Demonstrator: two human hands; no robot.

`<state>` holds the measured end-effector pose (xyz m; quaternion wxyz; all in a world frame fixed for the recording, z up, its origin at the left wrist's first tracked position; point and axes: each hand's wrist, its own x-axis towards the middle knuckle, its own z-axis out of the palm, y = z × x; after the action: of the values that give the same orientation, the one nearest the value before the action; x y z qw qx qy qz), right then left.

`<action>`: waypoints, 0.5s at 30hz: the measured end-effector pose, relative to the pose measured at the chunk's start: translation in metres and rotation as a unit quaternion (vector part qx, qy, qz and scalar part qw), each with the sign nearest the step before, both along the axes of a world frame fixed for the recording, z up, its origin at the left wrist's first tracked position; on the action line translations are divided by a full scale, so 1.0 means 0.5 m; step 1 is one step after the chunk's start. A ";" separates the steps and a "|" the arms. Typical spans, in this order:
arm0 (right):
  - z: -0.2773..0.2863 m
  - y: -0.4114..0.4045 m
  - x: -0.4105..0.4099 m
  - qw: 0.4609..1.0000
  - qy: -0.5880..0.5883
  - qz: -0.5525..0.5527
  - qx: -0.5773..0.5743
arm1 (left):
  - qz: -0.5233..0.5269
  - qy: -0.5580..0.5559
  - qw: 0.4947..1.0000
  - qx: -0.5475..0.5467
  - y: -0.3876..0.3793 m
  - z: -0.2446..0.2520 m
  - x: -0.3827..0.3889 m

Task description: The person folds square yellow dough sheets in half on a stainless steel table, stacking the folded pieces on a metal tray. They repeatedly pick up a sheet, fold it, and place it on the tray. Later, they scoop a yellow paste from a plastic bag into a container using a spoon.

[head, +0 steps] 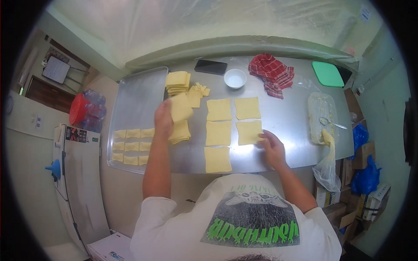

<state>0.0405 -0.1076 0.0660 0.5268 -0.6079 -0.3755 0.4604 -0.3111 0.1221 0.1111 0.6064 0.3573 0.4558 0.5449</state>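
My left hand (pixel 164 119) holds a yellow dough sheet (pixel 181 107), possibly more than one, blurred, above a stack of square sheets (pixel 180 132). Another stack (pixel 178 81) stands behind it, with small dough strips (pixel 200 90) at its right. Several separate dough squares lie in two columns on the metal table; the left column has three. My right hand (pixel 272 148) is at the lower right edge of the front square (pixel 249 132) of the right column, fingers touching or just over it; its grip is unclear. Small filled-looking dough pieces (pixel 131 146) sit in rows on the tray at left.
A metal tray (pixel 140 94) takes up the table's left end. Along the back lie a dark phone (pixel 211 67), a white bowl (pixel 235 78), a red checked cloth (pixel 271 73) and a green lid (pixel 328 74). At right, a plastic container (pixel 317 111) holds a spoon (pixel 333 123); a piping bag (pixel 329 163) hangs over the edge.
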 end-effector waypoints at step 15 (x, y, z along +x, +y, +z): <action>0.053 0.097 -0.111 0.998 -0.047 0.031 0.024 | -0.090 -0.226 0.934 -0.261 -0.299 0.017 0.334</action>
<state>-0.0151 -0.0591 0.0928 0.5085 -0.6042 -0.4289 0.4386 -0.1442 -0.0277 0.1199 0.8121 0.0932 0.3984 0.4161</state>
